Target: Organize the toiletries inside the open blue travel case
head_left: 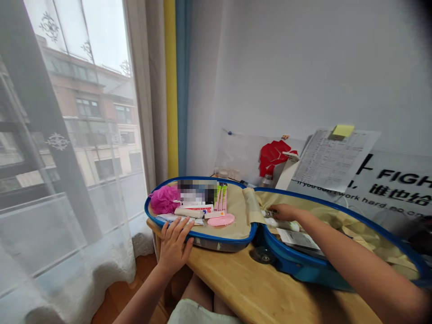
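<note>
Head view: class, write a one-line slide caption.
Open blue suitcase on a wooden table: left hand rests on its toiletry-filled half, right hand reaches into the other.

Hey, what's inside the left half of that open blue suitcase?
On its beige lining lie a pink bath sponge, green tubes, small white boxes and a pink oval case. The left hand rests on its rim. Anything under the lining is covered.

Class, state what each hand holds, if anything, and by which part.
The right hand seems to grip a white bottle near its top. The left hand holds nothing; its fingers lie flat on the suitcase rim.
</note>
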Demonstrator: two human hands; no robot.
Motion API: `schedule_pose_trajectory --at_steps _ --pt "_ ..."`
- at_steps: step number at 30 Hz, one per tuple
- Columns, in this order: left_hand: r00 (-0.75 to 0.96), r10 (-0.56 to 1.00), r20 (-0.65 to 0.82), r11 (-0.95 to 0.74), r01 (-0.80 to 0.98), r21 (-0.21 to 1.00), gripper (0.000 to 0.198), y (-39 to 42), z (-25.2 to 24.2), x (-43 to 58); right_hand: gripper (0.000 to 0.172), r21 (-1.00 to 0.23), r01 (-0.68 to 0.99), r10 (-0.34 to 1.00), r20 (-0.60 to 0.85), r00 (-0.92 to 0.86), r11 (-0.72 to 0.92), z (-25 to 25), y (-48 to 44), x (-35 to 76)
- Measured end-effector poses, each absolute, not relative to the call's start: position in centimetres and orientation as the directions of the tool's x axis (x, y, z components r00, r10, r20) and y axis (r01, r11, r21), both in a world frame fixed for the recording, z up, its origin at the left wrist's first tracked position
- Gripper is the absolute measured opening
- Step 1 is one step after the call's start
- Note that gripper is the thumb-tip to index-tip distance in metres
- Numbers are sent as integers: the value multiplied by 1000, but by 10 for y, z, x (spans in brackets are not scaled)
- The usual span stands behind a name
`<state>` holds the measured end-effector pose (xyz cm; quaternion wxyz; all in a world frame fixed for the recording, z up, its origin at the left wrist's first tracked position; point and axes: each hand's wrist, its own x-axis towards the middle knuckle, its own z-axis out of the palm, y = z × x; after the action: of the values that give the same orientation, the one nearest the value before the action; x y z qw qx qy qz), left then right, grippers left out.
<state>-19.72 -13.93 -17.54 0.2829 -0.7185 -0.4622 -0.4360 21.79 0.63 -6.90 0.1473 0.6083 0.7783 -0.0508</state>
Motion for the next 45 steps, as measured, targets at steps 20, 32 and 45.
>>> schedule_pose_trajectory --at_steps 20,32,45 --pt "191 410 892 -416 909 -3 49 -140 -174 -197 31 136 957 942 -258 -216 256 -68 6 216" --pt "193 392 899 -430 903 -7 47 -140 -171 -197 38 23 979 917 -355 -181 202 -31 -30 230" --pt "155 377 913 -456 889 38 42 -142 -168 -194 71 52 978 923 -345 -172 202 -42 -102 252"
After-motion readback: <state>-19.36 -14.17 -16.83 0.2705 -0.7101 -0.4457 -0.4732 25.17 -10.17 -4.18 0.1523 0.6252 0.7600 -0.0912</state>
